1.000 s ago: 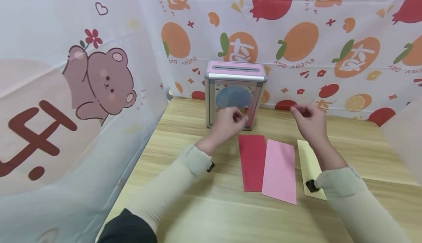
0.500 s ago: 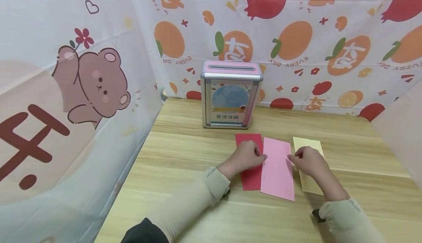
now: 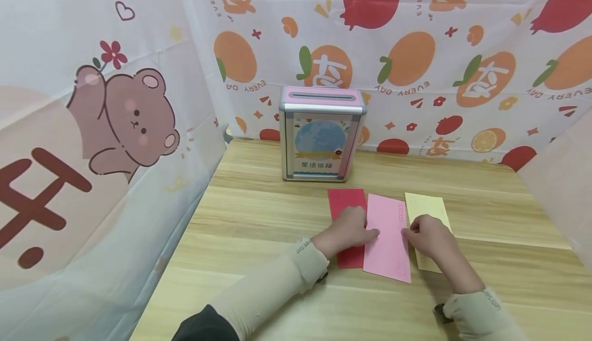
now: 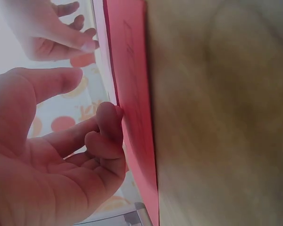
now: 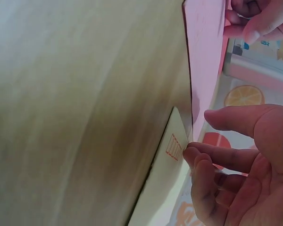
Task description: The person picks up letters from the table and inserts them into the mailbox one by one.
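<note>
Three envelopes lie side by side on the wooden table: a red envelope (image 3: 344,197), a pink envelope (image 3: 387,253) and a pale yellow envelope (image 3: 423,203). My left hand (image 3: 348,233) is over the red one, its thumb tip at the pink one's left edge. In the left wrist view, its bent fingertips touch the red paper, with the thumb well apart. My right hand (image 3: 432,237) is over the yellow one, thumb at the pink one's right edge. In the right wrist view, its index fingertip touches near where yellow and pink meet; a gap separates thumb and finger.
Behind the envelopes stands an upright framed box (image 3: 319,140) with a pink top and a narrow slot (image 3: 321,96). A fruit-print curtain (image 3: 411,74) hangs at the table's back. On the left hangs a bear-print curtain (image 3: 134,115).
Both hands have come down from near the box and above the yellow envelope to the pink envelope's two sides. In the last half second they have shifted only slightly. The envelopes stay on the table.
</note>
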Demonstrator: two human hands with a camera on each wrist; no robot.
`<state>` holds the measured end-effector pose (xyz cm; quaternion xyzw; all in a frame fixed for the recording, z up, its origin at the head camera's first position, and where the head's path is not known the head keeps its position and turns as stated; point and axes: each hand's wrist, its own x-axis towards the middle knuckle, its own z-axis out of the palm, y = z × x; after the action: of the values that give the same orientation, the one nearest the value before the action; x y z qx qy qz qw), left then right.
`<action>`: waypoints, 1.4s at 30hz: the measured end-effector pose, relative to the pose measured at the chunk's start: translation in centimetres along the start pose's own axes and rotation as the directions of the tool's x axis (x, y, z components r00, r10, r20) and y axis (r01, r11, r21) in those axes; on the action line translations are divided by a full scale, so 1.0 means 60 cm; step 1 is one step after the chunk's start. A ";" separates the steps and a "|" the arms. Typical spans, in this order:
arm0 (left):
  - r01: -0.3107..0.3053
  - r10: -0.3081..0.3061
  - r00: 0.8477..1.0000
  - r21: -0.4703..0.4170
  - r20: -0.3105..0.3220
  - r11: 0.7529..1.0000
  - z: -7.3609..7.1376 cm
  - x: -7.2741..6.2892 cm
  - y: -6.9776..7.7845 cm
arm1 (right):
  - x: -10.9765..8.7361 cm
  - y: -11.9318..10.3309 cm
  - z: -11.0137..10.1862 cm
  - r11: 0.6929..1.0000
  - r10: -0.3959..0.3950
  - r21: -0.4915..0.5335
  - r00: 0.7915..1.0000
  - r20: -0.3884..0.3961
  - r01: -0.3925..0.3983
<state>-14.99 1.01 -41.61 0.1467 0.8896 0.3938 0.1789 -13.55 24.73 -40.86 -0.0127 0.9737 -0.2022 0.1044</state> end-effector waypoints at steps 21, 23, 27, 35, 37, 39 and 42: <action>0.066 -0.066 0.998 -0.033 0.005 0.997 0.001 0.001 0.010 | -0.008 -0.012 0.011 0.997 0.016 -0.069 1.000 -0.012 -0.017; 0.068 -0.068 0.998 -0.039 0.007 0.997 0.002 0.002 0.009 | -0.007 -0.015 0.012 0.996 0.028 -0.080 1.000 -0.001 -0.028; 0.064 -0.064 0.998 -0.035 -0.001 0.997 0.002 0.004 0.009 | -0.005 -0.019 0.011 0.997 0.013 -0.077 1.000 0.005 -0.012; 0.050 -0.050 0.999 0.002 -0.014 0.999 0.005 0.010 0.010 | 0.003 -0.014 0.006 1.000 0.001 -0.017 1.000 0.021 -0.001; 0.056 -0.056 0.998 -0.004 -0.013 0.998 0.006 0.012 0.010 | 0.003 -0.013 0.005 1.000 -0.002 -0.002 1.000 0.026 0.002; 0.058 -0.058 0.998 -0.010 -0.013 0.998 0.007 0.012 0.010 | 0.004 -0.011 0.004 1.000 -0.011 0.011 0.999 0.032 0.010; 0.057 -0.057 0.998 -0.035 -0.013 0.998 0.009 0.013 0.010 | 0.004 -0.010 0.004 1.000 -0.014 0.022 0.999 0.044 0.013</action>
<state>-15.37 2.06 -41.63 0.1153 0.8878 0.4048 0.1863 -13.76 24.09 -40.90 -0.0226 0.9688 -0.2134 0.1244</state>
